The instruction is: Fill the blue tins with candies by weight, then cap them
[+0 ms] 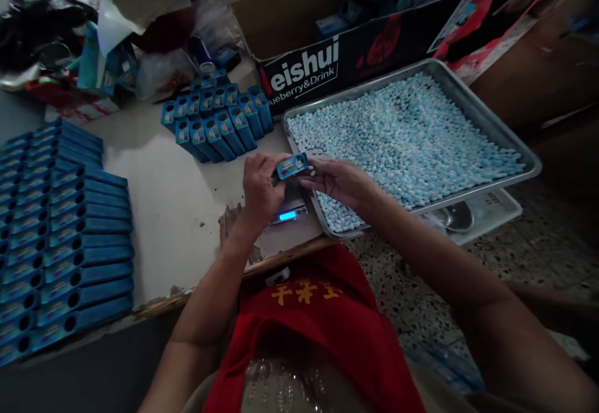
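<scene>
My left hand point(262, 189) is closed around a small blue candy box point(292, 166), its printed top facing up over the table's front part. At the right end of that box is my right hand point(344, 181), its fingers curled and pinching pale candies point(312, 170) by the box's top. How many candies it holds is hidden. Below both hands a small digital scale point(287, 216) shows a lit blue display, its plate mostly covered by the hands. Directly right lies a metal tray point(421, 208) spread with light blue and white candies point(397, 138).
Upright blue boxes point(215, 127) stand grouped behind my left hand. Stacked rows of similar boxes point(88, 244) fill the table's left side. A large carton point(318, 67) with more boxes stands at the back. Below the tray is a white bin point(496, 213). Another person's hand point(519, 0) shows top right.
</scene>
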`<state>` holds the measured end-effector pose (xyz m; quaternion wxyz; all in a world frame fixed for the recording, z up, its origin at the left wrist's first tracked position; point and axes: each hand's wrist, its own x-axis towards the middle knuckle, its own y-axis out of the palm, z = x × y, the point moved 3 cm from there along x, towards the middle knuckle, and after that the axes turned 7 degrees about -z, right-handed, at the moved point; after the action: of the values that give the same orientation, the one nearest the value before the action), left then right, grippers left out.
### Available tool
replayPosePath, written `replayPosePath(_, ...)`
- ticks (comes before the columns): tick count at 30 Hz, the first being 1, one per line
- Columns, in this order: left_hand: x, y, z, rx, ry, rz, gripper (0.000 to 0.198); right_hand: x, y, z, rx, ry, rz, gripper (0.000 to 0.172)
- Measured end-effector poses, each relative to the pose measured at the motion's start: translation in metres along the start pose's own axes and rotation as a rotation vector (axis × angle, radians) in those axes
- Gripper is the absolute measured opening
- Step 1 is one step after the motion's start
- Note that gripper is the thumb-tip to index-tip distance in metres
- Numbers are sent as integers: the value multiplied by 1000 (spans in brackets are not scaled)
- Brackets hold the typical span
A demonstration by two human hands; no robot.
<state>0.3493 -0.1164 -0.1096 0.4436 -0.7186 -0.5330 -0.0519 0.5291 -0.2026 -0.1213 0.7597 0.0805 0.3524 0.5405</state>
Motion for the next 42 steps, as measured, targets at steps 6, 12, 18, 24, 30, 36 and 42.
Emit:
replayPosePath(6,-12,1,9,-12,-24,-97,48,3,-8,5,-192,-108,-31,13)
replayPosePath(12,-21,-1,12,-122,-135,-141,44,-9,8,28,-717,-624,-124,27)
replayPosePath(18,-30,-4,9,-304,-282,-98,42,-14,35,45,-1207,-716,80,24)
replayPosePath(24,-33,-3,13,-477,-406,-103,42,-6,34,48,-1179,-608,146,37)
replayPosePath(30,-41,-5,22,-589,-547,-90,45,1,-19,60,-1332,-718,-211,39)
replayPosePath(36,0,-106,65,-382,-396,-246,48,36,-75,39,-1528,-872,-261,69)
replayPosePath(42,105,-290,179,224,-286,-312,69,32,-48,19,-1395,-941,-207,59)
